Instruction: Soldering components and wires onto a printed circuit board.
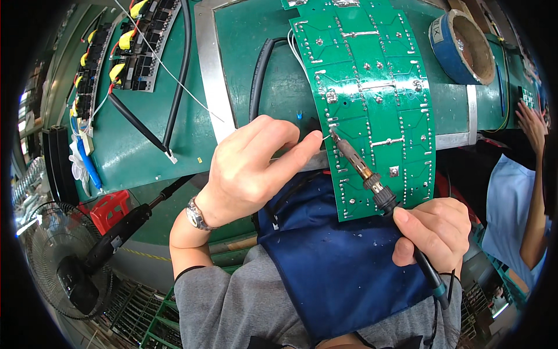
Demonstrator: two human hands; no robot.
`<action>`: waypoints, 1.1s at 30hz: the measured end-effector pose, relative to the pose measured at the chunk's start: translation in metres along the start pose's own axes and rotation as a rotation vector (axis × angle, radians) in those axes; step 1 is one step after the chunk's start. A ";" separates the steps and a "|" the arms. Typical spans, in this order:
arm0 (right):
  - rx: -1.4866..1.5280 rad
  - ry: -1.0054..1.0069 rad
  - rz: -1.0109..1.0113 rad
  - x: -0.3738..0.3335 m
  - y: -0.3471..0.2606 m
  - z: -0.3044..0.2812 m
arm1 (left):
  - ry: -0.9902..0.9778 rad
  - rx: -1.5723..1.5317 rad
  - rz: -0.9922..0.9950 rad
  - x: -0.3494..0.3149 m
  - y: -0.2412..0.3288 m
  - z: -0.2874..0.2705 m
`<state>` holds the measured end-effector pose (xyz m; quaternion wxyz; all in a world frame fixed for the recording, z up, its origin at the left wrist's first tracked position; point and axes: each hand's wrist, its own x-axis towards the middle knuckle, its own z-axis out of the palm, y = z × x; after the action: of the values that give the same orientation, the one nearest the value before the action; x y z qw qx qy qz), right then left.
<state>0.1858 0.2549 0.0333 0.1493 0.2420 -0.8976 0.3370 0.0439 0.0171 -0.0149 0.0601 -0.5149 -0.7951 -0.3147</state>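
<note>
A long green circuit board (381, 113), its soldered side up, lies partly on the green table and juts over the near edge above my lap. My right hand (436, 232) is closed round the black handle of a soldering iron (381, 195). The iron's tip meets the board near its left edge, at a row of solder joints. My left hand (250, 168), wearing a wristwatch (196, 214), pinches thin solder wire (152, 49) between thumb and forefinger. The wire's short end points at the iron's tip; its long tail runs to the upper left.
Black-and-yellow wired modules (136, 58) and black cables (181, 75) lie at left, near a blue pen (88, 166). A blue-sided ring (450, 49) stands at the upper right. A fan (64, 262) is lower left; a co-worker's hand (532, 122) shows far right.
</note>
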 end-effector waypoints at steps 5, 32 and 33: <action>-0.007 0.030 -0.009 -0.003 -0.001 -0.004 | -0.019 -0.012 -0.002 0.001 0.004 -0.006; 0.021 0.029 -0.032 -0.013 -0.007 -0.005 | 0.137 -0.115 -0.264 -0.021 0.031 0.012; 0.021 0.029 -0.032 -0.014 -0.007 -0.007 | 0.170 -0.110 -0.285 -0.021 0.033 0.012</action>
<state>0.2021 0.2599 0.0354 0.1649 0.2529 -0.8877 0.3476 0.0844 0.0158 -0.0190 0.0538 -0.3712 -0.8337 -0.4054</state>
